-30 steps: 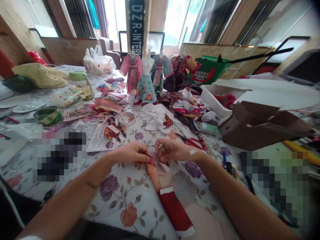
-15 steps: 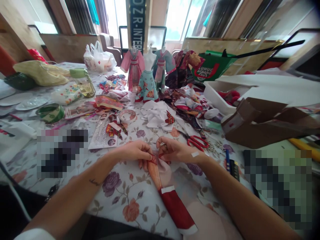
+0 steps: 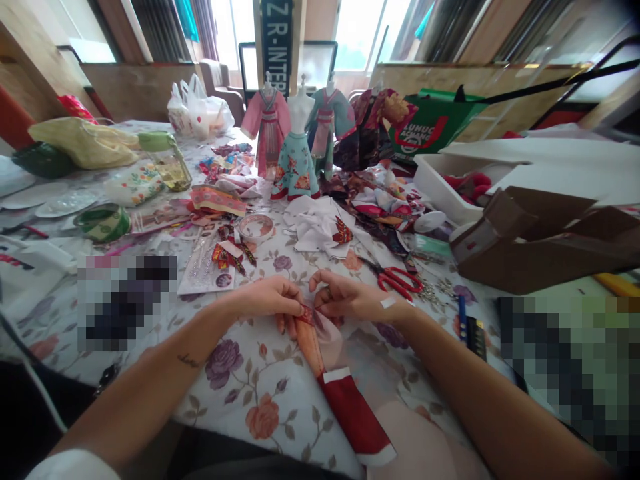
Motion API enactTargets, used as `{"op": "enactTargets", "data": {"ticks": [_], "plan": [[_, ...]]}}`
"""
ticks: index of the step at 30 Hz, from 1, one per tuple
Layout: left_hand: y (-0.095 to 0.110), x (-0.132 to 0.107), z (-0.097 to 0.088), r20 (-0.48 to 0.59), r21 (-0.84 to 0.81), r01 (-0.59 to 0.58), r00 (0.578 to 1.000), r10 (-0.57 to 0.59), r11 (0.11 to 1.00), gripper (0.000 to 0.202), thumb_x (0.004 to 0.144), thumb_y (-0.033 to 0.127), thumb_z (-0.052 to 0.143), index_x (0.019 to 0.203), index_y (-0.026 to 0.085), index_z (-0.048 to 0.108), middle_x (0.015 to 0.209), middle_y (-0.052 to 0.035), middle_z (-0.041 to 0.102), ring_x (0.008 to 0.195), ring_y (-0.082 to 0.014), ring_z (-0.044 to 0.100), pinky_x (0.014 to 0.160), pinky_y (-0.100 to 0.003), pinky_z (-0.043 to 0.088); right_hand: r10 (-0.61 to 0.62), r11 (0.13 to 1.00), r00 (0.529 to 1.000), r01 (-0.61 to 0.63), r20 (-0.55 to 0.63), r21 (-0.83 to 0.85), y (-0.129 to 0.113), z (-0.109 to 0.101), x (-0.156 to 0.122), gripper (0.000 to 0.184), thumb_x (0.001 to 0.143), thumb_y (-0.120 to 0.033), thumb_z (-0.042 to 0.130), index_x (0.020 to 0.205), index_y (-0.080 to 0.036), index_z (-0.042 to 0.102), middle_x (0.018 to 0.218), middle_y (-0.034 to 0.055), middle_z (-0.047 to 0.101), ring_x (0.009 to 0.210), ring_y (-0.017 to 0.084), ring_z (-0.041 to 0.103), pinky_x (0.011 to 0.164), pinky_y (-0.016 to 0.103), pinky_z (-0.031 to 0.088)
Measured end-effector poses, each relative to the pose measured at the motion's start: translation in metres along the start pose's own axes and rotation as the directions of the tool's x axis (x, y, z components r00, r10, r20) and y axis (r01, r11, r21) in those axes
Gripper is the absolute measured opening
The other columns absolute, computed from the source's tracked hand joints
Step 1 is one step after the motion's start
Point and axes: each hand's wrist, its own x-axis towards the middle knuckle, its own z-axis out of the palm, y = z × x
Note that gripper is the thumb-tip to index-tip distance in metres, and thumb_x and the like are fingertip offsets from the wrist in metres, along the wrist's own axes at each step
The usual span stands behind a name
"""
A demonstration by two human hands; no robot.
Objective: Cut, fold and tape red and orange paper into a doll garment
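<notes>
My left hand (image 3: 267,299) and my right hand (image 3: 345,299) meet at the table's near middle, both pinched on the far end of a long narrow fabric piece (image 3: 345,400). That piece has an orange patterned band near my fingers and a dark red section with white trim hanging toward me over the table edge. A pale pink fabric (image 3: 333,333) lies under it. Both hands' fingers are closed on the patterned band. Red-handled scissors (image 3: 400,279) lie just right of my right hand.
Floral tablecloth (image 3: 250,393) covers the table. Three small dress forms in doll dresses (image 3: 296,143) stand at the back. A tape roll (image 3: 255,227), ribbon scraps (image 3: 227,253), white cloth (image 3: 317,230), a brown cardboard box (image 3: 540,247), a white tray (image 3: 450,193) and a green bag (image 3: 430,130) surround them.
Both hands stay pinched on the fabric's end, with only small finger shifts. The view has tilted slightly, so the scene sits a little lower and nearer.
</notes>
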Motion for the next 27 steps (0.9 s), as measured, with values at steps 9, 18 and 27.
{"op": "enactTargets", "data": {"ticks": [9, 18, 27], "plan": [[0.006, -0.002, 0.001, 0.015, 0.019, 0.037, 0.999, -0.038, 0.999, 0.012, 0.072, 0.022, 0.065, 0.066, 0.012, 0.062, 0.055, -0.0015, 0.067, 0.049, -0.0104, 0.062, 0.045, -0.017, 0.044, 0.045, 0.999, 0.995, -0.042, -0.093, 0.031, 0.004, 0.003, 0.003, 0.05, 0.071, -0.033, 0.075, 0.1, -0.022, 0.037, 0.071, -0.0045, 0.064, 0.054, 0.009, 0.06, 0.05, 0.019, 0.052], [0.004, 0.0, -0.001, 0.044, 0.081, 0.03, 0.998, -0.034, 0.996, 0.011, 0.073, 0.022, 0.062, 0.068, 0.013, 0.063, 0.05, 0.0002, 0.062, 0.046, -0.0095, 0.058, 0.045, -0.018, 0.043, 0.049, 0.997, 0.994, -0.044, -0.099, 0.056, 0.002, 0.006, 0.003, 0.049, 0.068, -0.029, 0.078, 0.096, -0.021, 0.038, 0.072, -0.0057, 0.062, 0.053, 0.008, 0.06, 0.046, 0.017, 0.05], [0.004, 0.0, -0.002, 0.044, 0.075, 0.042, 0.998, -0.045, 0.996, 0.009, 0.074, 0.018, 0.057, 0.068, 0.013, 0.062, 0.05, 0.0002, 0.063, 0.045, -0.009, 0.057, 0.045, -0.017, 0.042, 0.023, 0.997, 0.991, -0.014, -0.129, 0.073, 0.002, 0.011, 0.006, 0.049, 0.067, -0.028, 0.078, 0.094, -0.021, 0.038, 0.067, -0.007, 0.062, 0.051, 0.009, 0.06, 0.045, 0.018, 0.051]]}}
